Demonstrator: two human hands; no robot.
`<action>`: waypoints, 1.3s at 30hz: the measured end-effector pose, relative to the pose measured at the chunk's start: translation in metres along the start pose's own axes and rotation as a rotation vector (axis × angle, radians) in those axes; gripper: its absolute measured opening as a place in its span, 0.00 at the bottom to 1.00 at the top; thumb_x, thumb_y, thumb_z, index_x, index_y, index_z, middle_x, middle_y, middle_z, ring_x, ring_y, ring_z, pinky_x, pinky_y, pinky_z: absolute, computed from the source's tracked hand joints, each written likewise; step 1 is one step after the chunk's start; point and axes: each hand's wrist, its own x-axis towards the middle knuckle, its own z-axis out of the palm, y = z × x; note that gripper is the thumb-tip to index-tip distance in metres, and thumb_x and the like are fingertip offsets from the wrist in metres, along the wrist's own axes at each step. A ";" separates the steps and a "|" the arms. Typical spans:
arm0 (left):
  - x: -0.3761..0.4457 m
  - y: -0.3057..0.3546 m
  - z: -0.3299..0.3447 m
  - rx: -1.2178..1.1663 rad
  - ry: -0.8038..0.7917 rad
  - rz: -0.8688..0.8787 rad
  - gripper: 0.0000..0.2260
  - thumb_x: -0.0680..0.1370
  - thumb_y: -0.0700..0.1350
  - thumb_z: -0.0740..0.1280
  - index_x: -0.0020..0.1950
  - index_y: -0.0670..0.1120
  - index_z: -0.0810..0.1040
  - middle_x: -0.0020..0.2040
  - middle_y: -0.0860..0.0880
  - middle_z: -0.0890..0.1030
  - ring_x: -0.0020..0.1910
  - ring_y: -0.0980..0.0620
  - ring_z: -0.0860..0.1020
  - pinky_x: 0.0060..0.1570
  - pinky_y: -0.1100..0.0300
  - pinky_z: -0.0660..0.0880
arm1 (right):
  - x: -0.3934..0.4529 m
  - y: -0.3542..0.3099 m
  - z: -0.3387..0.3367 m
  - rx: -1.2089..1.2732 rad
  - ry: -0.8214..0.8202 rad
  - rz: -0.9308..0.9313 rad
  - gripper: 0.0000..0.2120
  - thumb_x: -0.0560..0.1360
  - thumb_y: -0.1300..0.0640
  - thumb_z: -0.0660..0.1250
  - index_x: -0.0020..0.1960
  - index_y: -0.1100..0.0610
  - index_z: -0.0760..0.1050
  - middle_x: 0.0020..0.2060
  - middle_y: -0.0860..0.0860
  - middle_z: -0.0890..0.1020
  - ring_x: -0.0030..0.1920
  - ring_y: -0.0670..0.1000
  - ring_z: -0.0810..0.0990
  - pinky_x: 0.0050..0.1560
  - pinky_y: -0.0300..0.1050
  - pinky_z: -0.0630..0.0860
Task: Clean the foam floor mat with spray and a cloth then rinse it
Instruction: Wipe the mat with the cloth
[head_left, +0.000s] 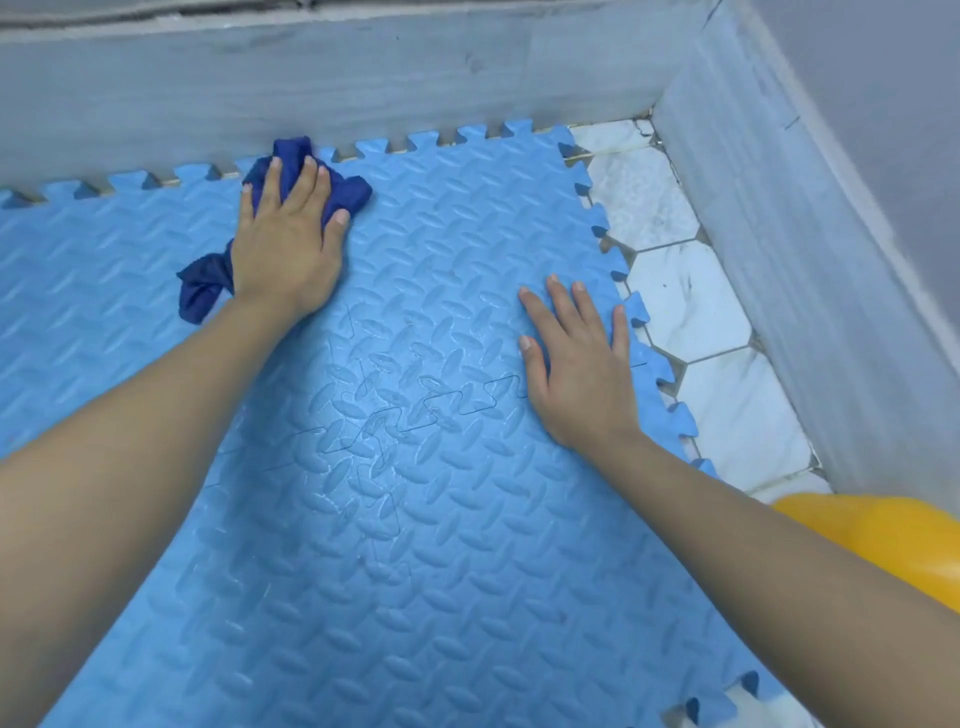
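left hand (284, 244) flat, fingers straight and slightly spread, pressing the dark blue cloth (306, 176) down onto the mat. cloth is bunched under the palm; one end sticks out past the fingertips toward the wall, a twisted tail pokes out by the wrist on the left side.

right hand (579, 364) also flat, fingers apart and straight, palm down on the mat near its right edge, holding nothing. well apart from the left hand. both forearms bare, reaching in from the bottom corners.

foam mat (415, 571): light blue, embossed diamond-plate pattern of short raised ovals in alternating directions. made of interlocking tiles; puzzle-tooth seams meet near the middle, between the two arms. outer edges have the same exposed teeth along the far side and the right side. surface has a faint sheen in patches around the seams; can't tell if that's moisture or just lighting. mat lies flat on the floor, far edge right up against the grey wall base (363, 88).

right of the mat: strip of white marbled hexagon floor tiles (691, 306) with dark grout, then a second grey wall base (810, 270) forming the corner. yellow rounded plastic object (893, 540) at the right edge, partly behind the right forearm; can't tell what it is.
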 end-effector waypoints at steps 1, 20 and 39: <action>-0.015 0.010 -0.001 -0.020 -0.005 0.014 0.26 0.82 0.53 0.47 0.77 0.43 0.57 0.78 0.48 0.58 0.77 0.45 0.50 0.75 0.45 0.46 | 0.000 0.000 0.000 0.001 0.002 0.000 0.23 0.83 0.47 0.50 0.77 0.46 0.59 0.78 0.47 0.59 0.79 0.51 0.52 0.76 0.62 0.45; -0.059 -0.014 -0.002 0.019 -0.031 0.083 0.32 0.79 0.63 0.51 0.77 0.47 0.55 0.78 0.50 0.57 0.77 0.45 0.48 0.73 0.44 0.46 | 0.002 0.002 0.004 0.003 0.020 0.001 0.23 0.82 0.47 0.49 0.77 0.46 0.59 0.78 0.47 0.59 0.79 0.51 0.52 0.76 0.63 0.44; -0.099 0.001 -0.048 -0.040 -0.133 0.106 0.21 0.76 0.28 0.56 0.69 0.39 0.69 0.66 0.37 0.71 0.59 0.34 0.73 0.50 0.48 0.67 | -0.046 0.012 -0.071 0.495 -0.232 0.130 0.28 0.82 0.48 0.59 0.79 0.46 0.54 0.78 0.47 0.58 0.79 0.50 0.46 0.75 0.50 0.50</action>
